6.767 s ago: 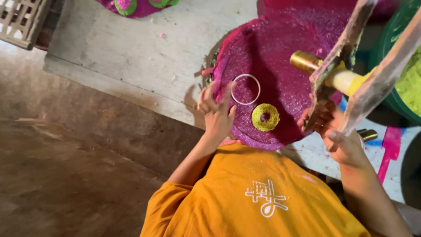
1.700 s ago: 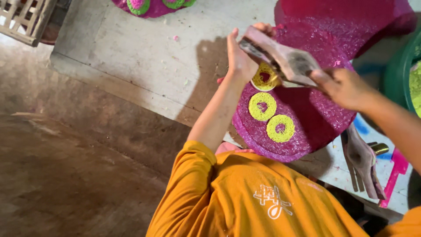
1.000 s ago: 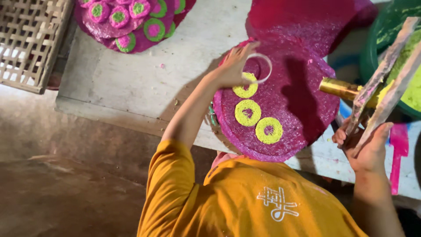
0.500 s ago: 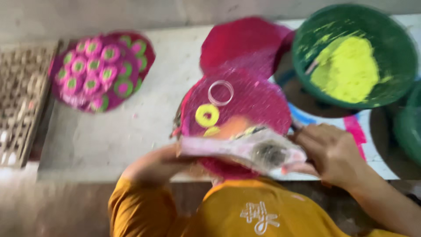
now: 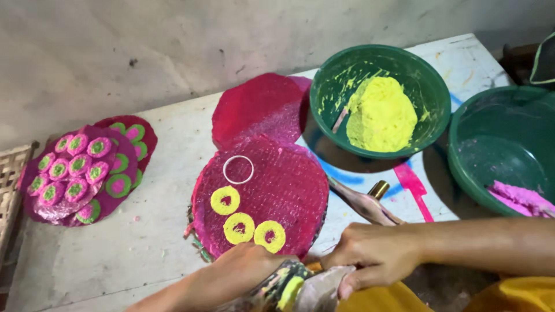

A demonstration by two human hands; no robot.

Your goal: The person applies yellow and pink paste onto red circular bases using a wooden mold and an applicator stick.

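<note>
Bare table [image 5: 144,254] left of the pink mat [image 5: 289,185] lies open; green bowls [image 5: 378,98] crowd the right.

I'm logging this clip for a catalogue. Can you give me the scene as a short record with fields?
Left hand: on the dough-smeared press, at the near rim of the pink mat
Right hand: fingers closed around the press
Pink mat: three yellow rings and one white ring
Near bowl: green, holding yellow dough
Far-left mats: pink and green rings
</note>
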